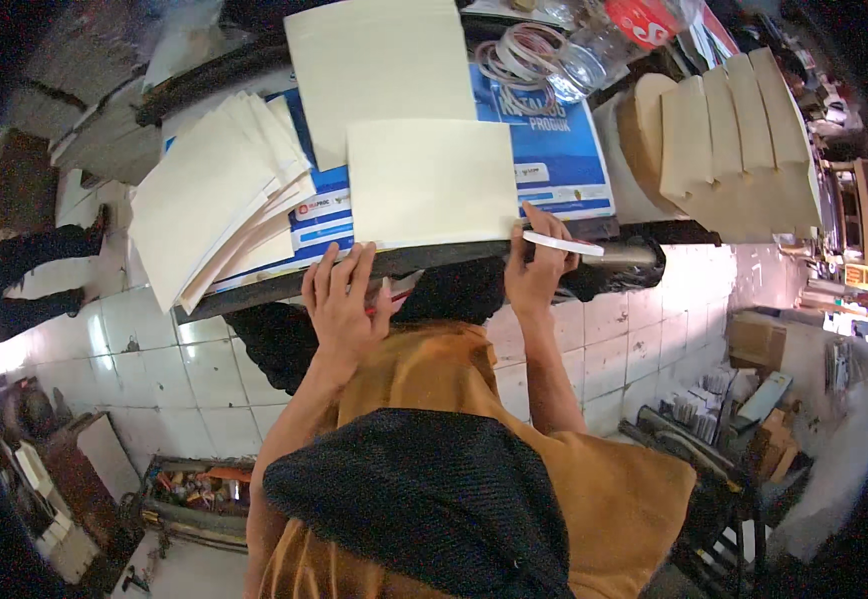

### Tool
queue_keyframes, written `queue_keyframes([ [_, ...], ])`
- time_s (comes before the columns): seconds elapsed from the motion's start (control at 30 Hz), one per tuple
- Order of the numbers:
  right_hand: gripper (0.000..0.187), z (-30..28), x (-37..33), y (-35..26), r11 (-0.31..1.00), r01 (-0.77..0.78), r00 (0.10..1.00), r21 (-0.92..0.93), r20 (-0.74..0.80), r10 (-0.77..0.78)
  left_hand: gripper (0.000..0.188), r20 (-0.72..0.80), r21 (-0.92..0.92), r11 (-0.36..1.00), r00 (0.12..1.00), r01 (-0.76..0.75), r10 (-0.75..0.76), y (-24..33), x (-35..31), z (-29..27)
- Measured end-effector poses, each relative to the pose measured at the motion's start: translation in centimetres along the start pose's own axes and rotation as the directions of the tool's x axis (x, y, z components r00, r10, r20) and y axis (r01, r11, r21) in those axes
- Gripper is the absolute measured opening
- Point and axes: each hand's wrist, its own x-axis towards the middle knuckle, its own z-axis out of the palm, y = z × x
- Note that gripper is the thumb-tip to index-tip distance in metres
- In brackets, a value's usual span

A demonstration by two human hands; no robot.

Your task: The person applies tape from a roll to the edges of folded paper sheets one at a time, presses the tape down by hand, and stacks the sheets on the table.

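A cream rectangular paper piece [434,185], which looks folded or layered, lies in front of me at the table's near edge. My left hand [342,304] rests by its lower left corner, open, fingers stretched onto the edge and nothing seen in them. At the lower right corner, my right hand [539,268] is closed on a slim white flat piece [566,244] that sticks out to the right; its exact kind is unclear. One finger of that hand reaches up to the paper. Something small and red shows beside my left thumb, mostly hidden.
Fanned cream sheets [214,195] lie at left, a larger cream stack [379,75] behind. A blue printed sheet [559,150] covers the tabletop. Tape rolls [522,55] and a clear plastic bottle [594,50] stand at the back. Folded cream paper bags [739,140] are at right.
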Motion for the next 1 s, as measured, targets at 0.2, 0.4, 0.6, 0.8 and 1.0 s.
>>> queue_keyframes([
  [0.2,0.035,-1.4,-2.0,2.5,0.943,-0.219,0.975,0.25,0.09,0.203,0.045,0.495,-0.259,0.909,0.853,0.325,-0.164,2.4,3.0,-1.9],
  [0.4,0.022,2.5,-1.6,4.7,0.93,0.262,0.963,-0.257,0.016,-0.267,0.062,0.126,-0.033,0.954,0.948,0.298,-0.292,4.5,3.5,0.3],
  [0.6,0.028,0.5,-2.5,-0.4,0.983,0.139,0.989,-0.116,-0.037,-0.145,0.063,0.083,-0.205,0.971,0.987,-0.119,0.139,8.2,5.6,9.5],
  [0.8,0.038,-2.1,-1.4,2.2,0.955,-0.202,0.979,0.216,0.049,0.195,0.063,0.238,-0.334,0.942,0.969,0.019,0.064,8.7,6.4,6.9],
  [1.0,0.025,-1.2,0.2,-0.2,0.88,-0.31,0.949,0.359,0.169,0.265,0.058,0.027,-0.304,0.951,0.998,0.059,-0.053,7.5,7.1,7.3],
])
